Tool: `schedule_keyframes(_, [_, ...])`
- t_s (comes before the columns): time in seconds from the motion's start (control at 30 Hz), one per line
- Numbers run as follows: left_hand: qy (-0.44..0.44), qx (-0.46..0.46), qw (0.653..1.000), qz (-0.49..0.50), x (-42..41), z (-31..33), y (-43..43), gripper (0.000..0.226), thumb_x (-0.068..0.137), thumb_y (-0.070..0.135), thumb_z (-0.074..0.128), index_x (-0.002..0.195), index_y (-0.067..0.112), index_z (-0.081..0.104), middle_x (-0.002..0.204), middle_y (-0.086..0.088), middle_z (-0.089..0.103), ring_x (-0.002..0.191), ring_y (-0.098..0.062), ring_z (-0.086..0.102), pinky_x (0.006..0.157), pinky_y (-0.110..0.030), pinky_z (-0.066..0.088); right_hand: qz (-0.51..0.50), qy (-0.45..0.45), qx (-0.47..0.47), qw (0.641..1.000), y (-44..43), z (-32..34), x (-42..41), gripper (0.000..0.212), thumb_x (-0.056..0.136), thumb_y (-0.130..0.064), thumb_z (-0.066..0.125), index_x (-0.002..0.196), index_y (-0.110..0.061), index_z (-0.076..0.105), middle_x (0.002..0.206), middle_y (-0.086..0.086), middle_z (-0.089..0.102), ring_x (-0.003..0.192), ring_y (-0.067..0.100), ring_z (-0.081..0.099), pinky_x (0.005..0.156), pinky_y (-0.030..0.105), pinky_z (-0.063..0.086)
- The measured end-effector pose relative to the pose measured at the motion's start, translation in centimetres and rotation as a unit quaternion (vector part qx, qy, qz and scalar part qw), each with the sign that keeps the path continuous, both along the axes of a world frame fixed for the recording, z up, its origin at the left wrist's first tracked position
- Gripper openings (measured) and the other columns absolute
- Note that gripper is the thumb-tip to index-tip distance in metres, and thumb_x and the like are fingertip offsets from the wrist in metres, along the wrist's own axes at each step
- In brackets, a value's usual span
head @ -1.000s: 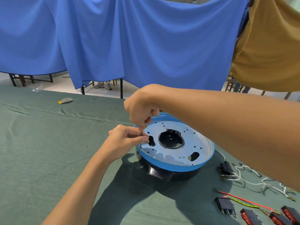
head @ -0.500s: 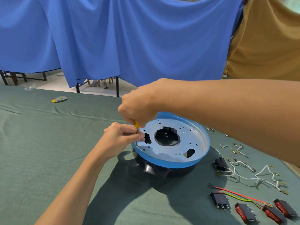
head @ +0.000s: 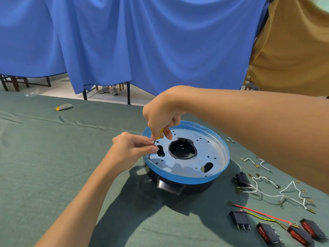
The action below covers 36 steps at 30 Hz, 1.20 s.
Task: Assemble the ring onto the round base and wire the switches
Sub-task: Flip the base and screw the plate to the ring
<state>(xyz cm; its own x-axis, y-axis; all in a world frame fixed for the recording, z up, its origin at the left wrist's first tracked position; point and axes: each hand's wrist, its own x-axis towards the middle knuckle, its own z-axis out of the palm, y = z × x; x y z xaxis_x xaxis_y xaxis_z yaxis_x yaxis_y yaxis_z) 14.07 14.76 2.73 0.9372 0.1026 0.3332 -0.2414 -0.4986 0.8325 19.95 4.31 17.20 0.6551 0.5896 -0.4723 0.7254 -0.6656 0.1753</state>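
Observation:
A silver ring plate with a blue rim [head: 210, 152] lies on the black round base [head: 178, 188] in the middle of the table. My right hand [head: 160, 118] grips a small yellow-handled screwdriver [head: 156, 139], whose tip touches the plate near its left edge. My left hand [head: 131, 150] pinches the screwdriver's metal shaft just above the plate. Several rocker switches [head: 267, 230] lie at the lower right, red-faced and black. A red wire [head: 261, 213] and a yellow-green wire [head: 261, 218] run to one of them. White wires [head: 284, 191] lie to the right of the base.
Green cloth [head: 53, 166] covers the table. A small flat tool with a yellow tip [head: 64, 106] lies far left. Small metal pins [head: 230, 139] sit behind the plate. Blue drapes [head: 142, 41] hang behind the table. A person in a mustard shirt [head: 293, 50] stands at the right.
The right hand has risen slightly, so the yellow handle and the shaft now show. The left hand stays at the plate's left edge. The view has shifted.

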Motion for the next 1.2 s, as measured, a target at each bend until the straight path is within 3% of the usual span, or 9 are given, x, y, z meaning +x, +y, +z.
schedule_keyframes(0.1, [-0.008,0.015,1.0,0.01,-0.1,0.1,0.1,0.016,0.078,0.019,0.08,0.076,0.035,0.079,0.084,0.021,0.074,0.1,0.007,0.065,0.106,-0.039,0.044,0.093,-0.081,0.003,0.992,0.1,0.2,-0.4,0.025,0.085,-0.037,0.069,0.092,-0.013,0.068,0.07,-0.003,0.071,0.057,0.015,0.06,0.049,0.021,0.043])
schedule_keyframes(0.23, [-0.018,0.124,0.992,0.022,-0.2,0.6,0.3,0.028,0.086,0.024,0.074,0.073,0.05,0.071,0.076,0.044,0.062,0.105,0.025,0.048,0.113,-0.05,0.026,0.156,-0.12,0.055,0.979,0.2,0.6,-0.8,0.015,0.082,-0.029,0.072,0.094,-0.02,0.072,0.059,-0.01,0.064,0.058,0.008,0.062,0.047,0.019,0.041])
schedule_keyframes(0.4, [-0.016,0.121,0.992,0.029,-0.5,1.2,0.2,0.011,0.084,0.03,0.074,0.076,0.037,0.078,0.079,0.019,0.074,0.098,-0.007,0.061,0.104,-0.053,0.035,0.148,-0.124,0.07,0.979,0.6,0.0,-1.0,0.023,0.087,-0.031,0.067,0.07,-0.016,0.065,0.049,-0.009,0.065,0.067,0.014,0.067,0.05,0.021,0.048])
schedule_keyframes(0.53, [-0.053,0.102,0.992,0.045,-0.6,1.1,-0.2,0.017,0.078,0.025,0.08,0.067,0.036,0.074,0.06,0.033,0.064,0.083,0.011,0.057,0.099,-0.058,0.038,0.123,-0.118,0.075,0.982,1.0,-0.3,-1.2,0.028,0.09,-0.022,0.06,0.063,-0.013,0.058,0.047,-0.004,0.065,0.054,0.017,0.063,0.047,0.021,0.042])
schedule_keyframes(0.6, [-0.055,0.127,0.989,0.055,-0.6,1.2,-0.2,0.018,0.08,0.022,0.078,0.067,0.034,0.074,0.057,0.037,0.06,0.082,0.007,0.058,0.1,-0.056,0.037,0.119,-0.11,0.087,0.983,0.9,-0.1,-1.5,0.027,0.089,-0.024,0.063,0.065,-0.013,0.059,0.05,-0.002,0.064,0.048,0.014,0.061,0.049,0.022,0.047])
schedule_keyframes(0.73, [-0.041,0.136,0.989,0.032,-0.6,1.2,0.3,0.025,0.085,0.021,0.074,0.068,0.04,0.073,0.068,0.042,0.061,0.104,-0.007,0.065,0.107,-0.052,0.035,0.139,-0.099,0.1,0.98,0.5,0.3,-1.9,0.012,0.083,-0.024,0.069,0.077,-0.014,0.069,0.056,-0.004,0.064,0.053,0.012,0.064,0.045,0.017,0.045])
schedule_keyframes(0.93, [0.024,0.104,0.994,-0.036,-0.4,1.0,0.7,0.018,0.091,0.022,0.067,0.086,0.036,0.077,0.093,0.029,0.072,0.11,0.004,0.061,0.113,-0.047,0.034,0.1,-0.104,0.136,0.98,-0.2,-0.7,-1.6,0.038,0.091,-0.027,0.059,0.055,-0.013,0.06,0.046,-0.004,0.064,0.062,0.018,0.065,0.054,0.026,0.05])
schedule_keyframes(1.07, [0.035,-0.06,0.996,-0.055,-0.8,1.4,1.2,0.021,0.09,0.016,0.069,0.106,0.028,0.074,0.106,0.012,0.075,0.108,-0.004,0.066,0.099,-0.033,0.05,0.055,-0.09,0.187,0.977,-1.6,-0.6,-1.6,0.037,0.089,-0.026,0.06,0.055,-0.013,0.058,0.044,-0.003,0.063,0.042,0.012,0.059,0.051,0.026,0.051])
schedule_keyframes(1.2, [0.138,-0.096,0.966,0.195,-0.5,1.9,1.4,0.034,0.089,0.041,0.068,0.103,0.011,0.066,0.097,-0.008,0.072,0.075,-0.02,0.073,0.059,-0.033,0.06,-0.04,-0.109,0.309,0.944,-5.5,-1.5,-0.7,0.025,0.084,-0.023,0.058,0.07,-0.008,0.071,0.066,0.008,0.071,0.051,0.012,0.057,0.06,0.033,0.055])
